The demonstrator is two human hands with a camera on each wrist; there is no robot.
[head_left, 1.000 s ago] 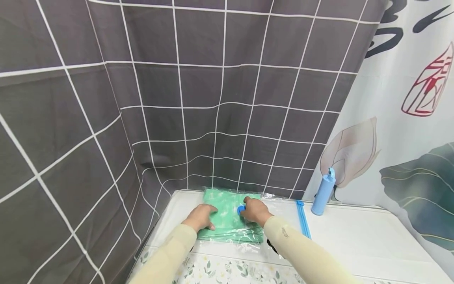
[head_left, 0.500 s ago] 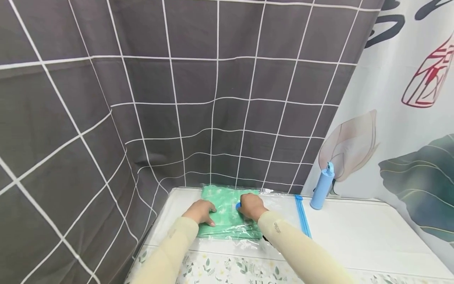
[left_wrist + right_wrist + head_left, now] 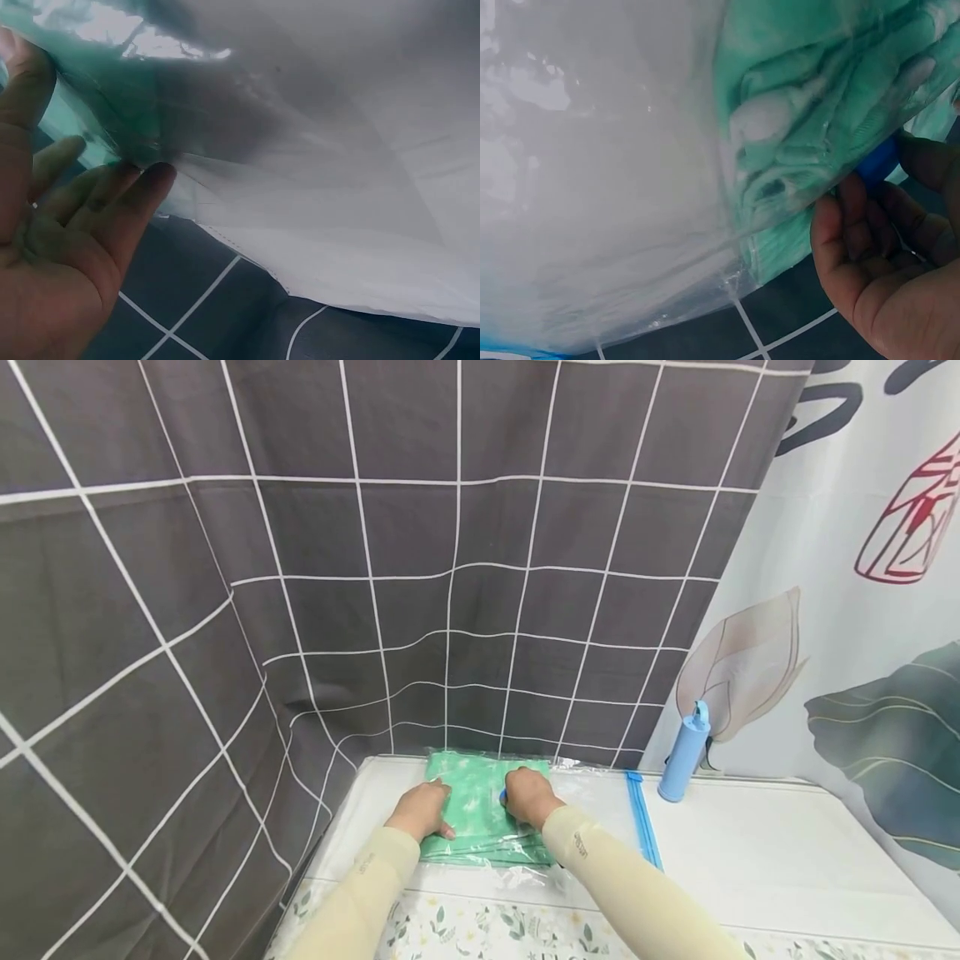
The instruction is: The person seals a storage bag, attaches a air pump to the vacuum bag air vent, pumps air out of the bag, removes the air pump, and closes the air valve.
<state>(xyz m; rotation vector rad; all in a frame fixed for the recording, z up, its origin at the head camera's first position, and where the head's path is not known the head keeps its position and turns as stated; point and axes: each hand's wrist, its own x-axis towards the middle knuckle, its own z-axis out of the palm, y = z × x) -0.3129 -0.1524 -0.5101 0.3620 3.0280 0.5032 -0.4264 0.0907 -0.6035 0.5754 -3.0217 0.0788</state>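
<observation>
A clear plastic vacuum storage bag [image 3: 596,797] lies flat on the white table, with folded green cloth [image 3: 472,802] inside its left part. My right hand [image 3: 531,797] pinches the blue valve cap [image 3: 879,161] on the bag between thumb and fingers; in the head view the hand covers most of this cap. Over the left edge of the green cloth rests my left hand [image 3: 422,810], fingers and thumb spread on the plastic. The left wrist view shows those fingers [image 3: 142,202] loosely extended along the bag's edge.
A blue zip strip [image 3: 643,818] runs along the bag's right end. Beyond it a light blue hand pump [image 3: 686,756] stands upright near the white curtain. The dark grid-patterned curtain [image 3: 480,610] hangs right behind the table [image 3: 780,843] and along its left side.
My right hand has turned over the blue valve cap, so less of the cap shows. The left hand has stayed almost in place. The head view has tilted slightly.
</observation>
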